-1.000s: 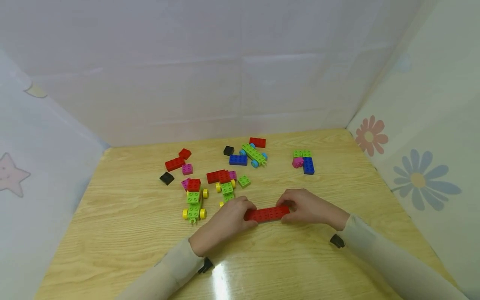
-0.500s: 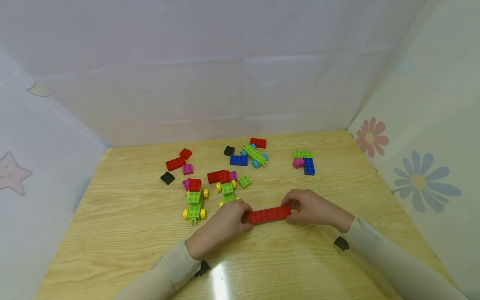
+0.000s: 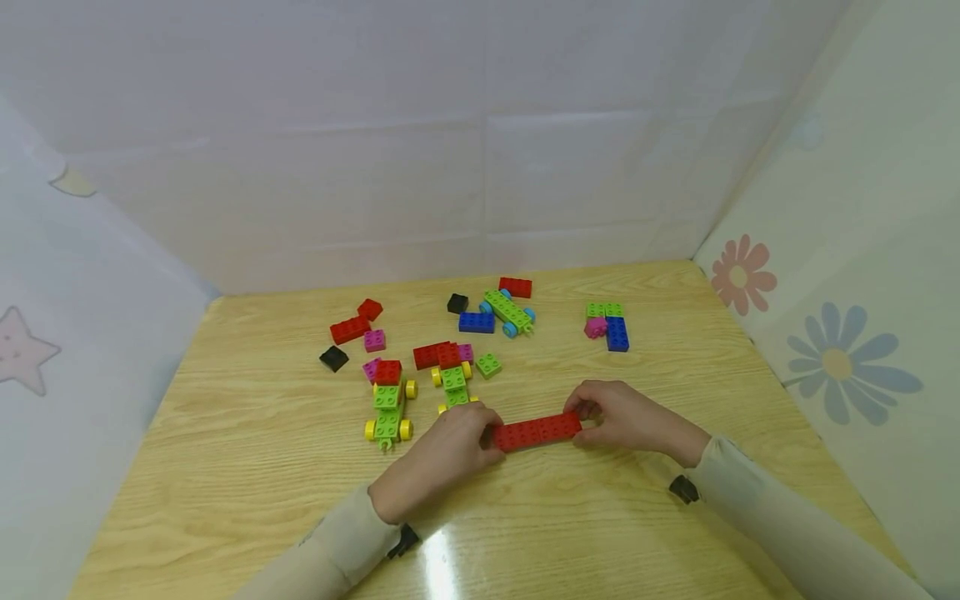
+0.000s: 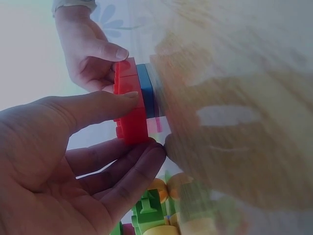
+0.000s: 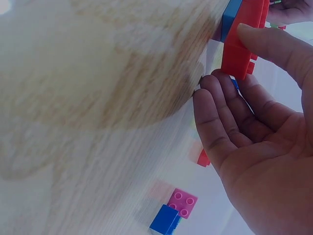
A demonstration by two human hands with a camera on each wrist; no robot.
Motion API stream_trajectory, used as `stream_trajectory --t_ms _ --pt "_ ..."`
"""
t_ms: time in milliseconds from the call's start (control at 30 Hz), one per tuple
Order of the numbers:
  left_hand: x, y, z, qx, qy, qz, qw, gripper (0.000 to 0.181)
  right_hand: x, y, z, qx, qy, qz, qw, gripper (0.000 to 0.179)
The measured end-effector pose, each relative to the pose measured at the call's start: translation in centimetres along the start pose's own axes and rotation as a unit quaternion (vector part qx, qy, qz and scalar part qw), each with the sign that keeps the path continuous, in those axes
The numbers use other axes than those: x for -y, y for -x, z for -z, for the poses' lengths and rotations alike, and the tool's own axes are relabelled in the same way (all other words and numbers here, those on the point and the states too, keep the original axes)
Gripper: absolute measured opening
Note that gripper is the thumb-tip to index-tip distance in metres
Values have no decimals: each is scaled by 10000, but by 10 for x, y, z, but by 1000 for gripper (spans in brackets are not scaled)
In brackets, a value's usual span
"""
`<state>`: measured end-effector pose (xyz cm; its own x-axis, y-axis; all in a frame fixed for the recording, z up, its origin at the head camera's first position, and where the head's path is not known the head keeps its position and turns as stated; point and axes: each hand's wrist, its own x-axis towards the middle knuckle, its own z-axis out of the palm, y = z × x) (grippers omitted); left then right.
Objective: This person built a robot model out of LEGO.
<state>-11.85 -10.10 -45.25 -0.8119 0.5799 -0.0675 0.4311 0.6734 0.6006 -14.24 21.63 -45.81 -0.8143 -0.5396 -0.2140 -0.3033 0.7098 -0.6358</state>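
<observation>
In the head view a long row of red bricks (image 3: 536, 432) lies crosswise on the near middle of the table. The left wrist view shows a blue brick (image 4: 145, 90) beneath the red row, underneath its middle. My left hand (image 3: 448, 450) grips the row's left end, thumb on the near side and fingers around the end. At the right end, my right hand (image 3: 630, 421) pinches the row between thumb (image 5: 274, 46) and fingers. Just beyond my left hand stands a green brick vehicle with yellow wheels (image 3: 454, 379), partly hidden by that hand.
Another green vehicle with yellow wheels (image 3: 387, 412) stands to the left. Further back are a green base with blue wheels (image 3: 508, 312), a blue brick (image 3: 477, 322), a black brick (image 3: 333, 358) and several red and pink bricks. Green, pink and blue bricks (image 3: 617, 333) lie back right.
My right hand has shifted slightly right and my left hand slightly left, so more of the red row's ends shows. In the last half second almost nothing has moved.
</observation>
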Motion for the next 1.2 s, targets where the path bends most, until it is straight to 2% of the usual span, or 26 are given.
stream_trajectory --t_ms 467,800,1033,1200 --pt "1 0 0 43 -21 100 9999 19 2 0 0 26 50 -104 9999 32" --pt "1 4 2 33 -12 141 9999 23 4 0 1 -10 69 39 10000 32" --pt "2 10 8 -196 30 163 9997 30 12 -3 6 -75 132 183 9997 31" --pt "5 18 21 -479 56 283 9984 33 22 -9 9 -217 114 330 9992 29"
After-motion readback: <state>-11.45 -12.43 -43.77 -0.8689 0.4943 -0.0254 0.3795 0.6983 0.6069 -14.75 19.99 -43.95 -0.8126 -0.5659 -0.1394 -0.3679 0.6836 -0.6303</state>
